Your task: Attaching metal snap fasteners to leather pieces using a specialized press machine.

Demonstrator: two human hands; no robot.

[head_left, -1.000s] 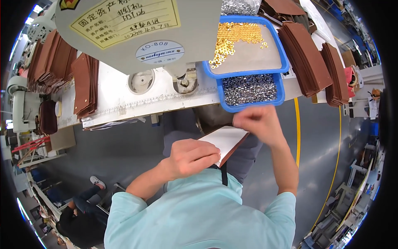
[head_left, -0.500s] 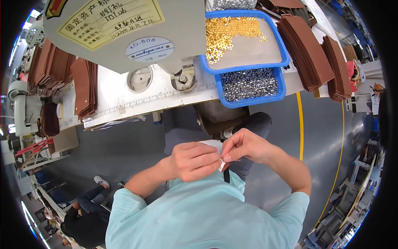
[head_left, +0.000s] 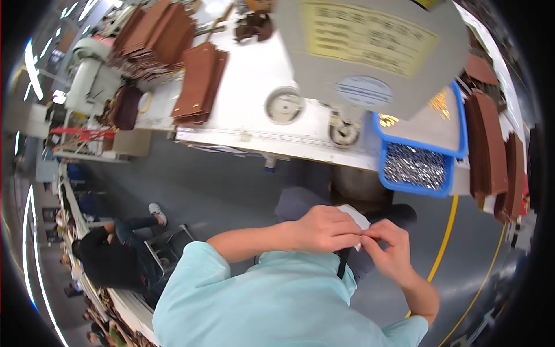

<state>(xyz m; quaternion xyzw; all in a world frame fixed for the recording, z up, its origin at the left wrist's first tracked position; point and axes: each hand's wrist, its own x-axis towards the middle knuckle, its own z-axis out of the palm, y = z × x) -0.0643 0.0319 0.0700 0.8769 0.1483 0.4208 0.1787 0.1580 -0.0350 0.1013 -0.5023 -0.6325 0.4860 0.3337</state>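
Past the front edge of the worktable (head_left: 248, 104), on the person's side, the left hand (head_left: 326, 229) clamped a white piece (head_left: 355, 216); the right hand's (head_left: 392, 247) fingertips met at its edge (their grip was hidden).

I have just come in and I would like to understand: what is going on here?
A person in a light turquoise shirt is at a white workbench. Over the lap, the left hand holds a white piece, and the right hand has its fingers at the piece's edge; what, if anything, they grip is unclear. On the bench are a grey machine, stacks of brown pieces, and blue trays with small gold-coloured and silvery parts.
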